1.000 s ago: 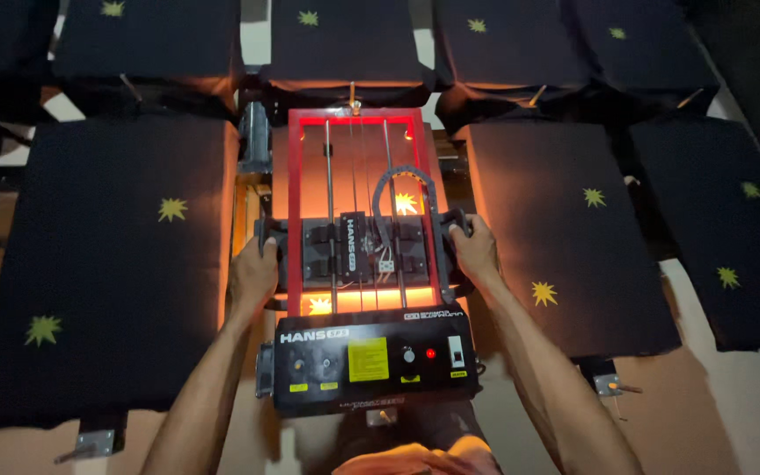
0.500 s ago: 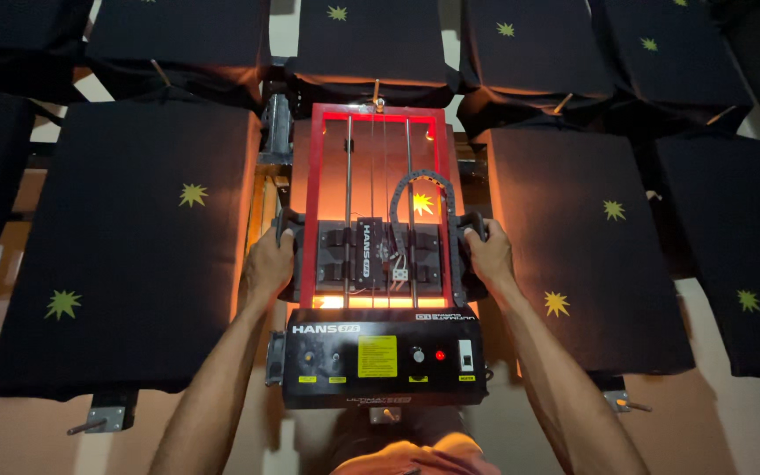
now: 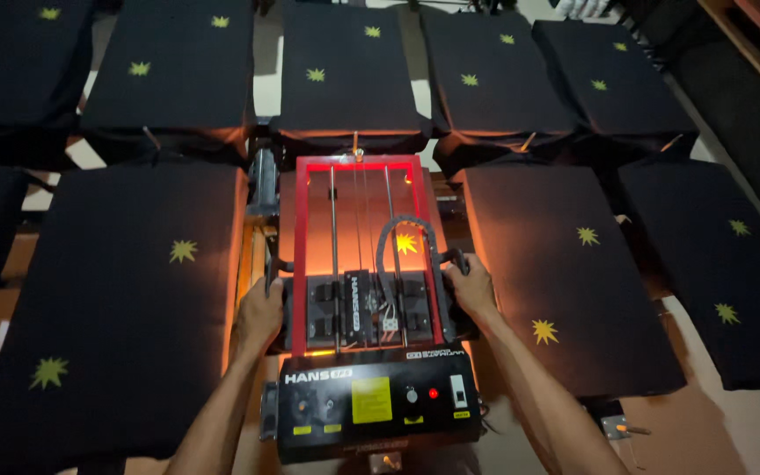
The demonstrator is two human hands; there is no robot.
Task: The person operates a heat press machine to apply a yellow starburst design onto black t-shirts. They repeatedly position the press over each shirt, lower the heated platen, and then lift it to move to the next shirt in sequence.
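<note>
At about nine o'clock lies a big black cloth-covered pallet (image 3: 125, 299), flat, with one yellow starburst print (image 3: 183, 252) near its middle and a second starburst (image 3: 48, 372) down toward seven o'clock. More black pallets with the same small yellow marks fan across the top from ten o'clock round to two.

The left hand (image 3: 261, 315) sits just left of centre, fingers curled shut around a dark handle (image 3: 272, 274) on the left flank of the machine. Its bare forearm runs down toward six o'clock.

Dead centre stands the flash dryer (image 3: 361, 264): a red rectangular frame glowing orange from beneath, with two upright metal rods and a looping black cable chain (image 3: 390, 242) inside it. A yellow starburst (image 3: 407, 243) shows through the frame, lit up by the heat. A row of black blocks crosses the lower part of the frame, and below them, at six o'clock, is the black control panel (image 3: 371, 406) with knobs, a yellow sticker and a small red lamp.

The right hand (image 3: 471, 288) is just right of centre, closed tight on the matching handle (image 3: 456, 260) on the dryer's right flank, forearm trailing off toward five o'clock. Both hands touch the machine at the same level.

At three o'clock another black pallet (image 3: 565, 273) lies flat beside the dryer, carrying two starbursts, one upper right and one nearer its lower left. Further right, at about four o'clock, a further dark pallet (image 3: 723, 281) also shows two small stars. The orange glow spills onto the near edges of both neighbouring pallets.
</note>
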